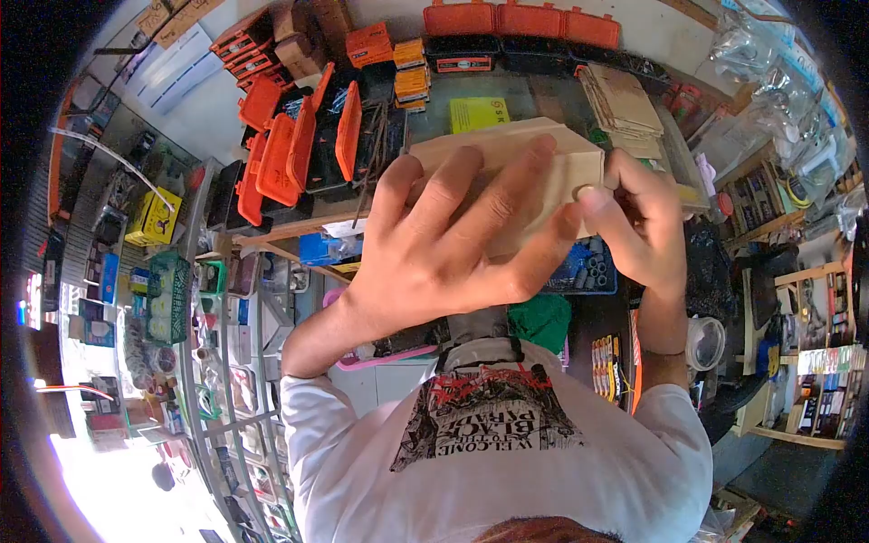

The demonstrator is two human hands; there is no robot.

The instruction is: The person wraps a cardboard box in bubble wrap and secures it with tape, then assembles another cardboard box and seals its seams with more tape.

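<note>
A folded piece of brown paper (543, 185), like a flat paper bag or envelope, is held up between both hands above the glass-topped counter. My left hand (462, 226) lies across its near face, fingers spread and bent over it; its thumb is hidden. At the right corner my right hand (638, 217) pinches the paper's edge between thumb and fingers. A stack of similar brown paper bags (625, 104) lies on the counter behind the right hand. Beyond the paper sits a yellow-green box (480, 114).
Open orange-lidded cases (290, 154) stand at the left of the counter, with small orange boxes (412, 72) behind. Below the hands is a blue tray (584, 271) of small grey parts. Glass shelving (235, 362) runs down the left, and plastic-wrapped goods (769, 72) hang at the right.
</note>
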